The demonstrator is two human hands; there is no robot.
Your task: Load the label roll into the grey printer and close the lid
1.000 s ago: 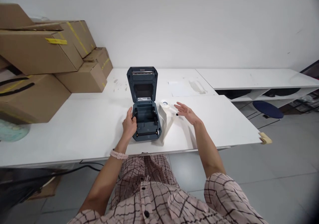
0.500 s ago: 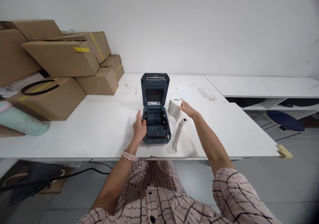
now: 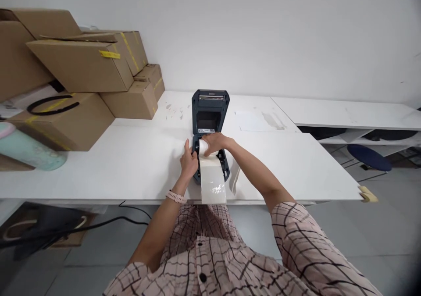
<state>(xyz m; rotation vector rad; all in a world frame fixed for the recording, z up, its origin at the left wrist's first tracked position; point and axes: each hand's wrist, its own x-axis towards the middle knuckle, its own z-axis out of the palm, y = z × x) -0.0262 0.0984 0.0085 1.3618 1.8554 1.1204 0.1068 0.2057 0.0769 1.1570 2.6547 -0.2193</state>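
Note:
A dark grey label printer (image 3: 210, 98) stands on the table with its lid tipped up and back. My right hand (image 3: 213, 142) is closed over a white label roll (image 3: 203, 147) inside the printer's bay. From the roll a glossy label strip (image 3: 213, 184) runs toward me, over the printer's front and to the table edge. My left hand (image 3: 188, 162) grips the printer's left side, thumb at the bay's rim and index finger pointing up. Right of the printer lies a used strip of backing paper (image 3: 235, 182), partly hidden by my right forearm.
Cardboard boxes (image 3: 82, 68) are stacked at the left, with a black ring-shaped band (image 3: 52, 112) on one. A mint bottle (image 3: 33, 151) lies beside them. A paper sheet (image 3: 251, 121) is behind the printer to the right. Yellow padding (image 3: 368, 194) covers the table's right corner.
My right hand has carried the label roll from beside the printer leftward into its open bay. The label strip now hangs over the printer's front. My left hand stays at the printer's left side.

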